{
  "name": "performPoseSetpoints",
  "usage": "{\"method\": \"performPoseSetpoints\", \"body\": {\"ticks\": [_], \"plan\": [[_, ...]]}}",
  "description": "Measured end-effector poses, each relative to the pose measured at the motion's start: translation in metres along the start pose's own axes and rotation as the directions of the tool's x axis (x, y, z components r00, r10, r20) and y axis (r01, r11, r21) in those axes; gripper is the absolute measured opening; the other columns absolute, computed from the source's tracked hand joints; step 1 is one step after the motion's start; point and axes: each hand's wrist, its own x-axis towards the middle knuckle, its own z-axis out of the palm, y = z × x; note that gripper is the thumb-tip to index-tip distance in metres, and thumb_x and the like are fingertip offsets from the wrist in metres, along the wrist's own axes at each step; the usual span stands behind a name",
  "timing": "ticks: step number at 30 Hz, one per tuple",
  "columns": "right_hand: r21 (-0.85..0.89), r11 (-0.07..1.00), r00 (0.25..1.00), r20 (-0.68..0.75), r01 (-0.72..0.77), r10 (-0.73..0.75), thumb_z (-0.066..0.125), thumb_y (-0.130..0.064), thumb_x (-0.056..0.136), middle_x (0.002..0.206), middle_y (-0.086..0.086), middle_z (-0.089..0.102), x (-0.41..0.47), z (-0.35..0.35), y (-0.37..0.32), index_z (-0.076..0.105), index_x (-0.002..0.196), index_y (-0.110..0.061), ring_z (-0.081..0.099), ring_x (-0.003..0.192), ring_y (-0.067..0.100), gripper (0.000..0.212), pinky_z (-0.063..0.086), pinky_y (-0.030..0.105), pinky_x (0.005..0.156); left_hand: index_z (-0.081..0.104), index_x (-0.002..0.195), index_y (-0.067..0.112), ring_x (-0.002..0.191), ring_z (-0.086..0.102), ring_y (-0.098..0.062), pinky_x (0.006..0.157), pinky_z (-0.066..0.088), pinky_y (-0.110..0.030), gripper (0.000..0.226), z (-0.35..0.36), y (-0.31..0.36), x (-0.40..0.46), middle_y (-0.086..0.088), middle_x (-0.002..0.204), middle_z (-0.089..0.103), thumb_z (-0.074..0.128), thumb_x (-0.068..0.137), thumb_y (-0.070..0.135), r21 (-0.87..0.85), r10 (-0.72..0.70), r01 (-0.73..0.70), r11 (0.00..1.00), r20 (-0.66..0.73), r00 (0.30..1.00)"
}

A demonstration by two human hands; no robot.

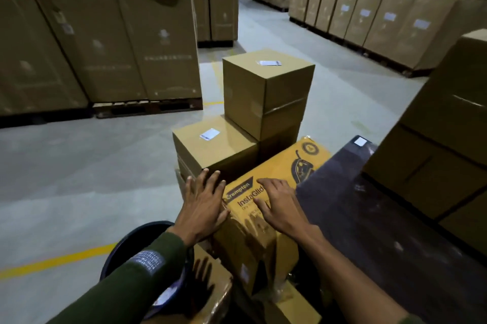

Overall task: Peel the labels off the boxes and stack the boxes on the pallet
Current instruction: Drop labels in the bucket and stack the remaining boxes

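In the head view, a yellow Crompton InstaGlide iron box [274,192] is being pressed from two sides by flat hands. The left hand [204,207] is being laid against the box's near left corner, fingers straight and spread wide, nothing gripped. The right hand [280,205] is being rested on the printed top face, fingers stretched out and slightly apart, also gripping nothing. Just beyond the left hand's fingertips, a plain brown carton [214,149] is being seen with a white label [209,134] on its top. Behind it and further from the hands, a taller brown carton [266,94] is sitting higher, a second white label [270,63] lying on its top. To the right of the right hand, a dark table [382,218] surface is running alongside the yellow box, a small white label [361,142] lying at its far end. Below the left forearm, a dark round bin [131,244] is being partly covered by the green sleeve [137,279]. Whether a pallet lies underneath cannot be told.
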Motion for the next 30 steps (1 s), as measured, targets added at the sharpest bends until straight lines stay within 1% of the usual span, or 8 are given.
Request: {"method": "performPoseSetpoints", "body": {"ticks": [4, 8, 12, 17, 23, 26, 28, 30], "plan": [[-0.028, 0.999, 0.999, -0.034, -0.020, 0.019, 0.053, -0.041, 0.098, 0.140, -0.001, 0.051, 0.053, 0.001, -0.001, 0.044, 0.143, -0.022, 0.040, 0.130, 0.015, 0.050, 0.034, 0.035, 0.106, 0.023, 0.153, 0.018, 0.148, -0.007, -0.033, 0.117, 0.001, -0.061, 0.076, 0.004, -0.035, 0.036, -0.009, 0.162, 0.007, 0.043, 0.093, 0.061, -0.008, -0.013, 0.013, 1.000, -0.002, 1.000], [-0.115, 0.993, 0.997, -0.079, -0.024, 0.015, 0.053, -0.036, 0.098, 0.139, 0.001, 0.052, 0.103, -0.011, 0.010, 0.045, 0.142, -0.019, 0.043, 0.128, 0.019, 0.048, 0.038, 0.037, 0.105, 0.023, 0.151, 0.019, 0.148, -0.008, -0.034, 0.116, 0.002, -0.062, 0.075, -0.001, -0.048, 0.085, -0.009, 0.162, 0.006, 0.045, 0.092, 0.060, -0.021, 0.003, -0.004, 1.000, -0.034, 0.999], [-0.169, 0.984, 0.990, -0.137, -0.061, 0.038, 0.058, -0.027, 0.095, 0.138, 0.004, 0.053, 0.143, -0.039, 0.030, 0.046, 0.141, -0.017, 0.046, 0.127, 0.024, 0.049, 0.038, 0.040, 0.103, 0.021, 0.151, 0.017, 0.147, -0.007, -0.036, 0.116, 0.003, -0.064, 0.073, -0.019, -0.042, 0.137, -0.010, 0.162, 0.005, 0.045, 0.094, 0.056, -0.035, 0.074, -0.078, 0.996, -0.093, 0.993], [-0.220, 0.969, 0.985, -0.156, -0.109, 0.075, 0.064, -0.018, 0.088, 0.147, 0.008, 0.045, 0.189, -0.079, 0.066, 0.037, 0.147, -0.018, 0.042, 0.132, 0.029, 0.064, 0.036, 0.048, 0.104, 0.010, 0.153, 0.014, 0.147, -0.015, -0.036, 0.112, 0.006, -0.069, 0.080, -0.051, -0.018, 0.215, -0.009, 0.163, -0.005, 0.044, 0.094, 0.056, -0.038, 0.128, -0.136, 0.990, -0.171, 0.977], [-0.234, 0.965, 0.981, -0.179, -0.120, 0.079, 0.073, -0.026, 0.084, 0.156, 0.009, 0.031, 0.250, -0.118, 0.122, 0.024, 0.152, -0.022, 0.034, 0.140, 0.031, 0.084, 0.033, 0.053, 0.108, 0.006, 0.153, 0.012, 0.146, -0.018, -0.037, 0.107, 0.009, -0.076, 0.089, -0.096, 0.016, 0.305, -0.010, 0.162, -0.010, 0.051, 0.091, 0.057, -0.038, 0.088, -0.103, 0.994, -0.281, 0.956], [-0.237, 0.968, 0.984, -0.177, -0.078, 0.036, 0.076, -0.029, 0.082, 0.158, 0.009, 0.027, 0.283, -0.134, 0.142, 0.022, 0.153, -0.023, 0.031, 0.141, 0.032, 0.090, 0.032, 0.054, 0.108, -0.002, 0.153, 0.010, 0.146, -0.022, -0.036, 0.104, 0.004, -0.080, 0.099, -0.108, 0.027, 0.354, -0.012, 0.162, -0.014, 0.054, 0.089, 0.060, -0.031, 0.044, -0.053, 0.998, -0.257, 0.966], [-0.237, 0.970, 0.987, -0.159, -0.044, 0.005, 0.078, -0.032, 0.080, 0.159, 0.008, 0.025, 0.304, -0.143, 0.155, 0.022, 0.154, -0.024, 0.029, 0.142, 0.033, 0.093, 0.032, 0.055, 0.108, -0.005, 0.154, 0.009, 0.145, -0.023, -0.037, 0.102, 0.000, -0.081, 0.107, -0.106, 0.029, 0.383, -0.013, 0.162, -0.016, 0.056, 0.085, 0.064, -0.021, -0.016, 0.012, 1.000, -0.195, 0.981], [-0.241, 0.970, 0.992, -0.127, -0.016, -0.015, 0.080, -0.034, 0.079, 0.161, 0.007, 0.021, 0.321, -0.147, 0.165, 0.020, 0.155, -0.025, 0.026, 0.144, 0.033, 0.097, 0.031, 0.057, 0.108, -0.002, 0.154, 0.008, 0.145, -0.022, -0.037, 0.101, 0.000, -0.082, 0.109, -0.099, 0.028, 0.398, -0.014, 0.162, -0.015, 0.057, 0.083, 0.066, -0.012, -0.066, 0.065, 0.998, -0.113, 0.991]]}}
